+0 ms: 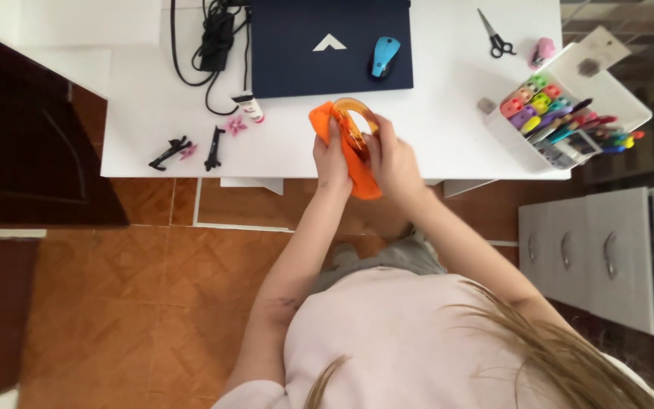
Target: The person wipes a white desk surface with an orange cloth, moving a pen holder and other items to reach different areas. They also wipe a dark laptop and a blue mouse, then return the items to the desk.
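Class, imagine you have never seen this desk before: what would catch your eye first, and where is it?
First, the bright orange tape dispenser with its clear tape roll, gripped by the left hand and right hand at the white table's front edge. Next, the white organiser of coloured markers at the right end, and the blue computer mouse on the closed dark navy laptop behind.

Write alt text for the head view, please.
Both hands, left hand and right hand, hold an orange tape dispenser above a white desk with a closed dark laptop, blue mouse, scissors and marker organizer.
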